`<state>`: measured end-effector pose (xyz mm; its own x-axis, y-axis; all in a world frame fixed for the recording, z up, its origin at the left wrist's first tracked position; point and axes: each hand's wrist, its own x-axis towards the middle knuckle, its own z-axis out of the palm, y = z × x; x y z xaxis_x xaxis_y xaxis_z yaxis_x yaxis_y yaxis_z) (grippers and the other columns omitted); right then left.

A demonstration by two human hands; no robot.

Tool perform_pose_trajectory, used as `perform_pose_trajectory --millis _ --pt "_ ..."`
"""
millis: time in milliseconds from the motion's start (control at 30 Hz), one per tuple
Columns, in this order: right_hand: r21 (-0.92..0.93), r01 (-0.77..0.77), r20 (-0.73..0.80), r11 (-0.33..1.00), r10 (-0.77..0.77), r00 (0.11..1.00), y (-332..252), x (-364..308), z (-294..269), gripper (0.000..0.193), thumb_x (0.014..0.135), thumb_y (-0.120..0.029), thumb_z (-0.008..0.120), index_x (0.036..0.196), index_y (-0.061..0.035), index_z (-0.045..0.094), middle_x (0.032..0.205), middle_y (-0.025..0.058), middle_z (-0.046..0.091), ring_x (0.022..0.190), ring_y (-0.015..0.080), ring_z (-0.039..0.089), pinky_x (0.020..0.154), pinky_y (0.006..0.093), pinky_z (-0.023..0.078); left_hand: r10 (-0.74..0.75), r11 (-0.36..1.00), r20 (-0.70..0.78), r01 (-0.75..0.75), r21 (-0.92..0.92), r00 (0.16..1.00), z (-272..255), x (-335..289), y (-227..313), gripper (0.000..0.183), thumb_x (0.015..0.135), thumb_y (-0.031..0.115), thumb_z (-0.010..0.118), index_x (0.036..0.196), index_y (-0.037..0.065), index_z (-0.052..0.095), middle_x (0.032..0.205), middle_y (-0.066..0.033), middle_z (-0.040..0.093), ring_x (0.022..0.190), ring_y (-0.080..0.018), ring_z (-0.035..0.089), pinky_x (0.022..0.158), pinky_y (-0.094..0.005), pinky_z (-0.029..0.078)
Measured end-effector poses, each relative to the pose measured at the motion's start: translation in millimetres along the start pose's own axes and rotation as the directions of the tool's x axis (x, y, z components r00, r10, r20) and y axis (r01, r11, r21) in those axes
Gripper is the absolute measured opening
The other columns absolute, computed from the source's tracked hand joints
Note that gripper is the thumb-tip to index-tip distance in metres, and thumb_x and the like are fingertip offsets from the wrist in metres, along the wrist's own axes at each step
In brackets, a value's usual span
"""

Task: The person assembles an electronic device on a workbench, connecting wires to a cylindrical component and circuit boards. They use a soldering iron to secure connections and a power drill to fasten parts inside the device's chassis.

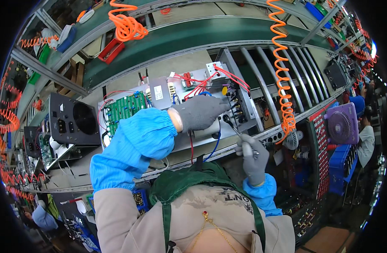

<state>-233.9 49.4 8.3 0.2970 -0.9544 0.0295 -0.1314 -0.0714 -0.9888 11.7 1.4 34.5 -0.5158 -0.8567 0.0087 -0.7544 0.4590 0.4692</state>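
Observation:
My left hand [200, 112], in a grey glove, reaches over an opened electrical unit [183, 141]. Its fingers are closed together at a row of dark terminals [237, 110] on the unit's right end panel [246, 95]; whatever they pinch is hidden. Wrapped in my gloved right hand [253, 160] is a metal wrench [233, 126], its head close to the lower terminals. A green circuit board [125, 109] lies at the unit's left, beside a silver box with a white label [160, 92]. Red wires [206, 84] run to a white block [215, 69] at the back.
Metal rollers [265, 84] continue the line to the right. An orange coiled hose [282, 80] hangs down beside them. To the left stands a black housing with a fan [75, 118]. Beyond the bench runs a green conveyor belt [181, 36] with a red bin [111, 51] at its edge.

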Motion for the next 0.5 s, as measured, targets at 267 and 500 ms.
perform_pose_trajectory --millis 267,500 --pt "-0.295 0.467 0.121 0.833 -0.452 0.884 41.2 -1.1 8.3 0.026 0.08 -0.003 0.063 0.106 -0.0024 0.064 0.075 0.0121 0.062 0.062 0.0233 0.06 0.055 0.0304 0.047 -0.081 0.984 -0.154 0.055 -0.171 0.985 23.0 2.9 -12.8 0.039 0.089 0.013 0.047 0.128 0.01 0.049 0.094 -0.0181 0.061 0.089 -0.0341 0.059 0.079 -0.0448 0.045" --pt "-0.382 0.559 0.208 0.736 -0.521 0.828 60.7 -8.2 14.8 0.027 0.08 -0.001 0.061 0.107 -0.0025 0.063 0.077 0.0134 0.061 0.061 0.0231 0.06 0.057 0.0311 0.048 0.045 0.969 -0.145 -0.078 -0.233 0.988 21.6 8.6 -17.4 0.041 0.098 0.038 0.032 0.106 0.005 0.054 0.088 -0.0197 0.061 0.086 -0.0364 0.059 0.077 -0.0457 0.045"
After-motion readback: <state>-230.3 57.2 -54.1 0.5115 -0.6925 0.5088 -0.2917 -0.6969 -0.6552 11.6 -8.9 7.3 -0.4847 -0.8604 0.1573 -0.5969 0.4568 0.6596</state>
